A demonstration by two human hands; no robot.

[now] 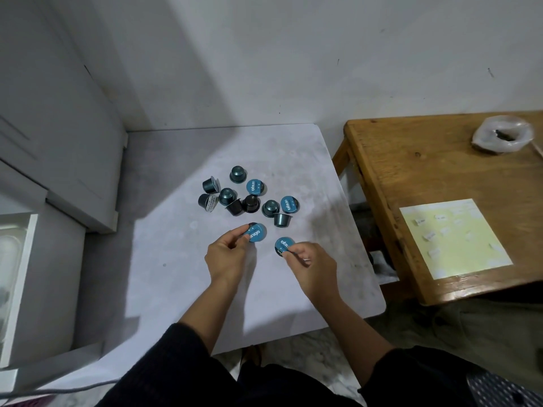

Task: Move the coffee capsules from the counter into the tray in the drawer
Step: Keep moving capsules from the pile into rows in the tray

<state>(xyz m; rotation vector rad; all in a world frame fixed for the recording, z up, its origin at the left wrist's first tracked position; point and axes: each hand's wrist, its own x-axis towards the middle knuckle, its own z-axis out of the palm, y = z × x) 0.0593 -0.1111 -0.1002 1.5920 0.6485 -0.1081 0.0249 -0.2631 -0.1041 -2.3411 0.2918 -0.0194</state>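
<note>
Several teal and dark coffee capsules (249,198) lie clustered on the pale counter (182,274), some upright, some on their sides, some with blue printed lids up. My left hand (227,254) pinches one blue-lidded capsule (257,233) just in front of the cluster. My right hand (311,262) pinches another blue-lidded capsule (282,245) beside it. Both capsules sit at or just above the counter. At the far left edge an open white drawer (28,230) shows a pale tray (8,259) inside, partly cut off.
A wooden table (411,160) stands to the right of the counter, with a yellow sheet (452,236) and a clear plastic bag (499,136) on it. Grey cabinet doors (58,127) rise at the left. A white wall runs behind.
</note>
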